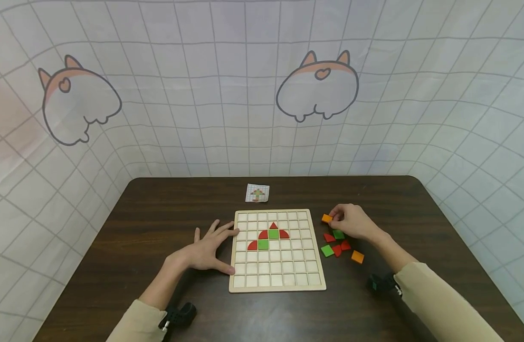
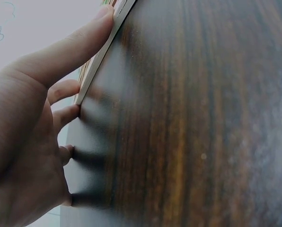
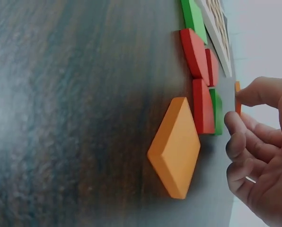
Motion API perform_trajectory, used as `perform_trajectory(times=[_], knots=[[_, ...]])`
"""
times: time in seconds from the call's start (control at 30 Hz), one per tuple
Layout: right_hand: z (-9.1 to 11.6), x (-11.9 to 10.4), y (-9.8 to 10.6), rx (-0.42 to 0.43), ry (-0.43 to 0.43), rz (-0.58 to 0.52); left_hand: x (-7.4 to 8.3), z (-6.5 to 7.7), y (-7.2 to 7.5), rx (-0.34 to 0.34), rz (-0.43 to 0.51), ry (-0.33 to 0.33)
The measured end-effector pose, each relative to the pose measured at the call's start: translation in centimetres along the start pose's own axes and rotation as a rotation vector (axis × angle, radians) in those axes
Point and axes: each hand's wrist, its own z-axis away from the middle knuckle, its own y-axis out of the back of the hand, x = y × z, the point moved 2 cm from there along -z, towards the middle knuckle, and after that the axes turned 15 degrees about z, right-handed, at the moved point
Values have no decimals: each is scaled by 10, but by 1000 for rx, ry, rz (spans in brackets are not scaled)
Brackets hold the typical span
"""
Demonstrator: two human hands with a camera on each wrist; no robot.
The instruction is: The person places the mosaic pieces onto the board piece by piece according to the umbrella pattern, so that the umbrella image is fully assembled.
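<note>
A wooden grid board (image 1: 279,289) lies on the table. In its cells sit green squares (image 1: 263,244), a red triangle (image 1: 273,226) and several red rounded pieces (image 1: 284,234). My left hand (image 1: 205,249) is spread at the board's left side, thumb and a fingertip touching the rim; other fingertips rest on the table in the left wrist view. To the right of the board, my right hand (image 1: 351,221) pinches an orange square tile (image 1: 327,218) between thumb and index finger. Near that hand lie red pieces (image 1: 345,244), green squares (image 1: 327,251) and another orange tile (image 3: 174,151).
A small card (image 1: 257,193) with a printed coloured grid pattern lies behind the board. The dark wooden table (image 1: 172,199) meets a white grid-patterned curtain (image 1: 202,142) at its back and sides. Black wrist straps (image 1: 180,315) sit by both sleeves.
</note>
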Motion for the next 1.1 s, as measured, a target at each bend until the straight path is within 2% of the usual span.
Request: perform_trajectory(times=[0.2,0.4,0.8,1.1], knots=[[0,-10,3,38,21,-15,-2,0,0,-9,-4,-9],[-1,-27,4,56,78,-40,-1,0,1,-6,7,-11],[-3,-55,-9,13,170,-59,1,0,1,-2,6,-10],[-4,-75,-20,-25,206,-40,1,0,1,1,15,-15]])
